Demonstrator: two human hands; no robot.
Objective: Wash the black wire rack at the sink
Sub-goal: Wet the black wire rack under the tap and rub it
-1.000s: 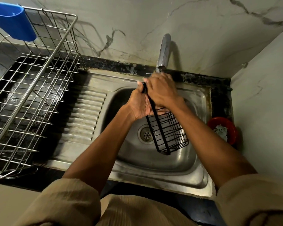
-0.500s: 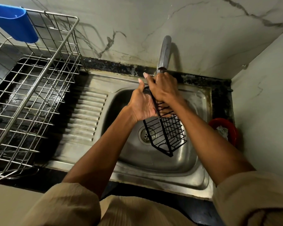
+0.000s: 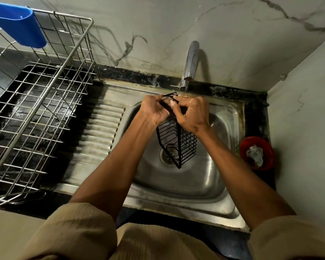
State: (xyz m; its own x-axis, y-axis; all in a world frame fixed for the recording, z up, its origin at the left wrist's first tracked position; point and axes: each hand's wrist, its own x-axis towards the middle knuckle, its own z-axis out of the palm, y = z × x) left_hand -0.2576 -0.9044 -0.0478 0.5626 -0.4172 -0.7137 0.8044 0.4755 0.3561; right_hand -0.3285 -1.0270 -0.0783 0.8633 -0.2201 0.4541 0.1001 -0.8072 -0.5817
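Fingers point(image 3: 172, 104) regripped rack point(image 3: 178, 143), now lower under tap point(image 3: 190, 62)

The upper part of the black wire rack point(image 3: 178, 143) is hidden behind the left hand point(image 3: 154, 111) and right hand point(image 3: 192, 114); the fingertips are blurred. The silver wire dish-drainer basket point(image 3: 45, 102) and the blue plastic cup point(image 3: 17, 25) hung on it are cut off by the left edge. The white contents of the red round bowl point(image 3: 259, 154) cannot be identified.
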